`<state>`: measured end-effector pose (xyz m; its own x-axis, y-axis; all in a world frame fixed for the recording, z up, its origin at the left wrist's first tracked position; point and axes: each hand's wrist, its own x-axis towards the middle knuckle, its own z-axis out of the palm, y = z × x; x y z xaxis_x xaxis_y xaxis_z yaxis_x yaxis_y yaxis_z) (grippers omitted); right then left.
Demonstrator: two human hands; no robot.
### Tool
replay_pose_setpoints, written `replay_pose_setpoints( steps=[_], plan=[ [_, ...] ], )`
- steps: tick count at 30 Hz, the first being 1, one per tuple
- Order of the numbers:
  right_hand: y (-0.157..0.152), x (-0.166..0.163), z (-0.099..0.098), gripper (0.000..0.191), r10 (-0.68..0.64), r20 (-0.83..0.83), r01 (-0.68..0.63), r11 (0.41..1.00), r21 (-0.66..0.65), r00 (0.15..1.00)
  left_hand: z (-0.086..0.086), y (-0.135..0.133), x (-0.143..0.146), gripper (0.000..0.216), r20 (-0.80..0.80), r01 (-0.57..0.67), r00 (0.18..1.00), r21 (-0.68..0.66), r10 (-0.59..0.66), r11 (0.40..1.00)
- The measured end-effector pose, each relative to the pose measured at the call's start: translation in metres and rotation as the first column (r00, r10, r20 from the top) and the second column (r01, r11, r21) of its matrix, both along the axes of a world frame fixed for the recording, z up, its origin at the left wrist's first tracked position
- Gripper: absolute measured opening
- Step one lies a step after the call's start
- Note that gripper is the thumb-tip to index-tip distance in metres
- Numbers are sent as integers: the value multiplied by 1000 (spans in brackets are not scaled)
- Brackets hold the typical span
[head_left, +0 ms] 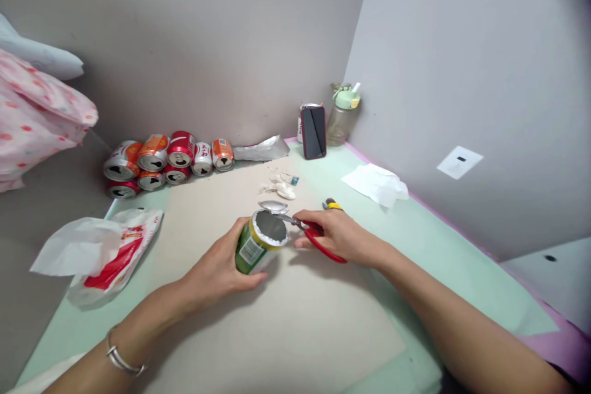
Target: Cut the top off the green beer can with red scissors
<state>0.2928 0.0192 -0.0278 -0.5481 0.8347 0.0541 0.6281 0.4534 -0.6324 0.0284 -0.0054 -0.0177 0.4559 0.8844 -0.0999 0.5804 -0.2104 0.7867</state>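
Observation:
My left hand (226,265) is wrapped round a green and yellow can (252,253) with a barcode, tilted over the board. The can's top is cut open with a jagged rim, and its silver lid (272,207) stands out at the far edge. In my right hand (339,234) is a pair of scissors (325,247) with red handles. The scissors' blades point left and meet the rim near the lid; whether they touch the metal at this instant is hard to tell. Just beyond my right hand lies a yellow and black tool (333,204), partly hidden.
Several drink cans (180,149) are stacked along the back wall beside a cut metal sheet (262,149). A phone (314,132) and a bottle (340,117) stand in the corner. Crumpled tissue (282,188), white paper (376,183) and a tissue pack (122,258) lie around the beige board (258,338).

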Motion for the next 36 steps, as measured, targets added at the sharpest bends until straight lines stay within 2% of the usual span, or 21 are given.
replay_pose_setpoints(
  steps=[6,10,15,20,24,28,30,36],
  plan=[
    [-5,-4,-1,42,-26,37,21,994,107,999,-2,-1,2,63,17,-22,1000,8,22,1000],
    [-5,-8,-3,48,-99,56,88,980,176,994,-2,-3,4,57,34,-50,998,57,48,997],
    [-7,-8,-2,47,-154,119,130,973,191,981,-7,-4,5,59,39,-74,997,94,71,993],
    [-7,-5,0,48,-93,69,83,989,126,993,-5,-2,3,59,56,-14,998,44,11,999],
    [-4,-4,2,45,-43,-2,43,998,49,999,-1,-2,2,57,51,-17,999,12,16,1000],
    [-3,-4,0,46,-93,-14,93,995,46,996,-1,-2,2,56,38,-24,999,-18,25,1000],
    [-3,-4,1,47,-108,-9,108,994,22,994,-3,-2,2,56,31,-27,999,-1,27,1000],
    [-4,0,10,47,-40,-51,30,984,-176,998,-14,-1,2,58,21,-100,995,171,98,980]
  ],
)
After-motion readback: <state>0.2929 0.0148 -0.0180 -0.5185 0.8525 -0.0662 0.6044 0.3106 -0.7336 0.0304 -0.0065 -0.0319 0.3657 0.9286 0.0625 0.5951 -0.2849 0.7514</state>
